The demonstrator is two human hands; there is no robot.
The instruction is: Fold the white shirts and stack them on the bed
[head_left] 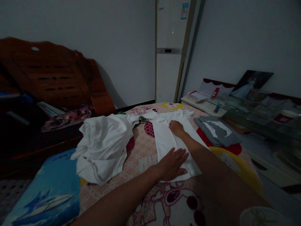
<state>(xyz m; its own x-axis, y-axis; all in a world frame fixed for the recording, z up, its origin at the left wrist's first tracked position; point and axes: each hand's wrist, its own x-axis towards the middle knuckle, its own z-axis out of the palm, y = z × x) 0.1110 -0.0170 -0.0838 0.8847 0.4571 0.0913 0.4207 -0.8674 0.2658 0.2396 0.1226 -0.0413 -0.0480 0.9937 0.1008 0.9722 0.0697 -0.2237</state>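
A white garment [162, 135] lies spread lengthwise on the patterned cloth of the table, its far end bunched. My left hand [172, 163] rests flat on its near part, fingers spread. Farther up, my right hand [176, 128] is closed at the garment's upper middle, the fingers curled on the white fabric. To the left sits a large crumpled heap of white cloth [103, 141]. A folded grey garment [217, 130] with a white patch lies right of my hands.
A blue printed cloth [54, 188] covers the left near side. A wooden bench [54, 78] stands behind left, a tall white cabinet unit [168, 75] at the back. On the right are a glass shelf [251, 119], papers [196, 96] and a framed photo [251, 83]. A white container [261, 216] is at bottom right.
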